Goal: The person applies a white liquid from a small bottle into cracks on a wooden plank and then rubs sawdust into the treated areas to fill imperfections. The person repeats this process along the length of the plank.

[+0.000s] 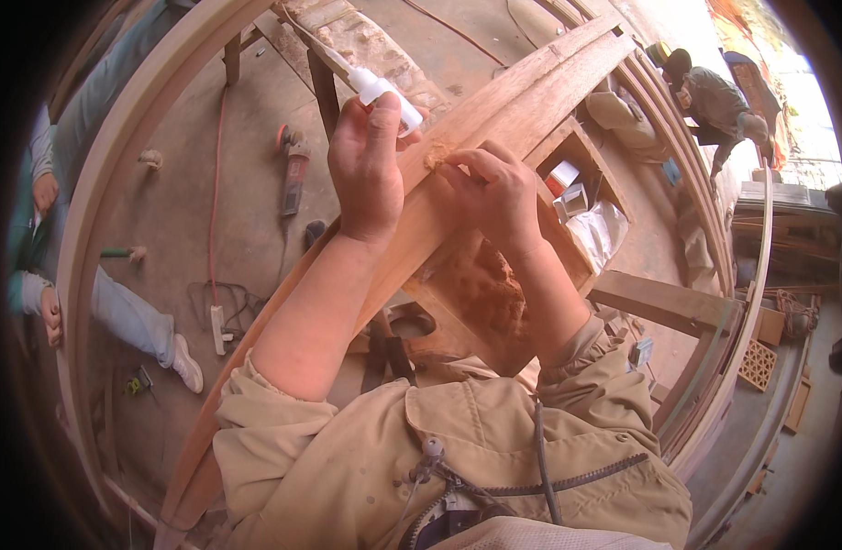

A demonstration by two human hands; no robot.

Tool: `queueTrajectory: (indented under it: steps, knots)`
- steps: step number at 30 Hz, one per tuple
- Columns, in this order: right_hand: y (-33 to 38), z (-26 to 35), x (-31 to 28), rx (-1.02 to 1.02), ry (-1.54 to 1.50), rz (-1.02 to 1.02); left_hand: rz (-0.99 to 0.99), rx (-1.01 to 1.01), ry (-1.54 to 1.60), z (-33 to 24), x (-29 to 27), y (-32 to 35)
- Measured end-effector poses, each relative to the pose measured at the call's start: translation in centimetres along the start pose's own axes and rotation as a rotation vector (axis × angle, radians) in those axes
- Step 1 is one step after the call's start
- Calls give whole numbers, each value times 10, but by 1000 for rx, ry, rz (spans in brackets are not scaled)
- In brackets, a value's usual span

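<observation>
White squeeze bottle (396,97) is clamped in the left hand (368,170); the right hand (500,194), fingers curled, meets wood shavings (436,154) at its fingertips, on the wooden beam (508,103) beneath both hands; whether it pinches any cannot be told.

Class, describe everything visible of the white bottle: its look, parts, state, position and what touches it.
The white bottle is small and looks like plastic, with a rounded body, a sloping shoulder and a narrower top. It lies tilted, its top toward the picture's upper left and its base toward the lower right. The left grip holds it, the thumb partly hiding the body. It shows near the edge of the wooden plank. Its contents cannot be told.
</observation>
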State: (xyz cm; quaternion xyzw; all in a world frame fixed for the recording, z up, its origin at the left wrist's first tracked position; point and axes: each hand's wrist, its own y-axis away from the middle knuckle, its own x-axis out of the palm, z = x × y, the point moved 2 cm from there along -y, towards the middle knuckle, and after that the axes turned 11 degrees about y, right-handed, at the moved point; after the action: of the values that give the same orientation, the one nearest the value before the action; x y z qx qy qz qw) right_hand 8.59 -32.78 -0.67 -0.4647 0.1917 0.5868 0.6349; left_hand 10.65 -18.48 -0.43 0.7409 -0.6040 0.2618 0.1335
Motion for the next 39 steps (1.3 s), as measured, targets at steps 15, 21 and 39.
queueTrajectory:
  steps: [15, 21, 39]
  knots:
    - [-25, -17, -6, -67, 86, 218, 8, -38, -11, -2, 2, 1]
    - [-25, -16, -10, -122, 104, 267, -16, -27, -15, -2, 1, 2]
    - [-27, -16, -11, -262, 107, 143, 6, -39, 74, -3, 2, 2]
